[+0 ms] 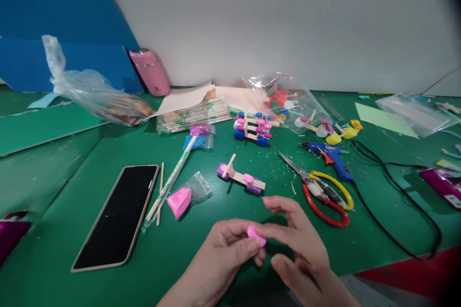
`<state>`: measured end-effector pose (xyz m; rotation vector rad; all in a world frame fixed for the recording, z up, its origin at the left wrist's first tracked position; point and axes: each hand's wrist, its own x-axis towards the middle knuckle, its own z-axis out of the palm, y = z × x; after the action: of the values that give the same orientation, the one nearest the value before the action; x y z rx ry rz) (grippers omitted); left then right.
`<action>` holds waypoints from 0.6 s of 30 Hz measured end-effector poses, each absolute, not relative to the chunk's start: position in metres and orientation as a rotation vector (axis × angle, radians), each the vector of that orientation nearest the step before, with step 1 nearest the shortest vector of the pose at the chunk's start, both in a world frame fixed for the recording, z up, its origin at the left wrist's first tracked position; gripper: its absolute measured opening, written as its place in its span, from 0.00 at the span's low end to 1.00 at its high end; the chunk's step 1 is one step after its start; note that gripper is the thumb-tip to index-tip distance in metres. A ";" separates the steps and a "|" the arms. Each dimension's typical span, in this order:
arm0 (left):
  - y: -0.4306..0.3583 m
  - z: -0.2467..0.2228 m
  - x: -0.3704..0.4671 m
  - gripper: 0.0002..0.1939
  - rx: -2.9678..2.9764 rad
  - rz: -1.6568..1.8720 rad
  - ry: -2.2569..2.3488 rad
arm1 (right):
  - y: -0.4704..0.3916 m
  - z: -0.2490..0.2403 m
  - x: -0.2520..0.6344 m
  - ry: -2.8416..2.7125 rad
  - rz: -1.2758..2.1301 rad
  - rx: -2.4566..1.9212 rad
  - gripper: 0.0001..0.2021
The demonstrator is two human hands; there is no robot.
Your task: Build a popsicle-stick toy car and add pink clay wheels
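Observation:
A small lump of pink clay (256, 235) is pinched between the thumb and fingers of my left hand (230, 249). My right hand (302, 244) is beside it with its fingers apart, one fingertip touching the clay's upper right side. Just beyond my hands lies a small stick model (237, 176) with purple and pink clay pieces. To its left is an open plastic bag with pink clay (180, 201). Farther back stands another stick model (253, 129) with blue, pink and white clay parts.
A phone (117, 216) lies at the left. On the right are red-and-yellow-handled scissors (324, 194) and a blue glue gun (333, 156) with a black cord. Bagged sticks (194, 114), a pink bottle (150, 72) and a bag of coloured pieces (284, 100) are at the back.

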<state>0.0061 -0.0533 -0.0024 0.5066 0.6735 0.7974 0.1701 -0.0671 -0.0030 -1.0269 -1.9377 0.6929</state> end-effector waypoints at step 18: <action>-0.055 0.002 0.014 0.09 0.578 0.770 0.893 | -0.058 -0.009 0.163 -1.930 0.649 -1.151 0.17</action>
<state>0.0144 -0.0549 0.0015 0.5784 0.8932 0.7702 0.1626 -0.0580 -0.0086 -1.1508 -1.9297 0.6488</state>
